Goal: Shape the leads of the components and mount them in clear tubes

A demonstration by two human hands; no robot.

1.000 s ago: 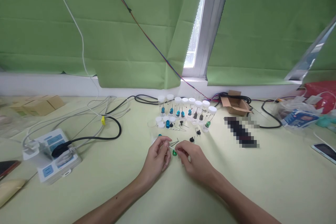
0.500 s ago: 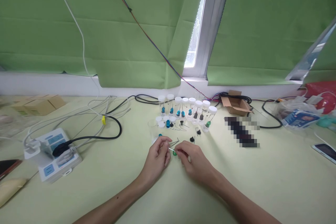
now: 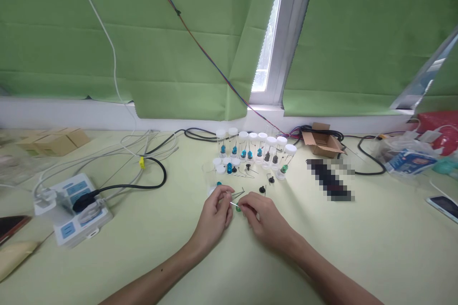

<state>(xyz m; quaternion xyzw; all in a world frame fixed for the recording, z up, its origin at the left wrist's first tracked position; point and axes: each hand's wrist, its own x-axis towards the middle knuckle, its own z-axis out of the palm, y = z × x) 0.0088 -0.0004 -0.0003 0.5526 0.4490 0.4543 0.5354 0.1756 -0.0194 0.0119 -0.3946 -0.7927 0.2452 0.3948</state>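
Note:
Close together over the table, both hands pinch a thin metal rod that spans the gap between their fingertips. My left hand [image 3: 215,207] has its closed fingers on one end of the thin metal rod [image 3: 234,204]. The other end is between the fingertips of my right hand [image 3: 265,212]. Just below the rod, a small green piece [image 3: 238,208] shows, partly hidden; I cannot tell whether it touches the rod. Bent metal rods [image 3: 238,194] lie just beyond the fingers. A black piece [image 3: 262,189] sits beyond my right hand, and a blue piece [image 3: 219,184] shows beyond my left.
Several clear vials with white caps [image 3: 253,136] stand in a row at the back, holding blue, dark and green pieces. A power strip [image 3: 82,214] with cables lies left. An open cardboard box [image 3: 322,143], a plastic bag [image 3: 404,152] and a phone [image 3: 443,207] are at right.
The view has shifted very slightly. Both hands keep their pinch on the thin metal rod in nearly the same place.

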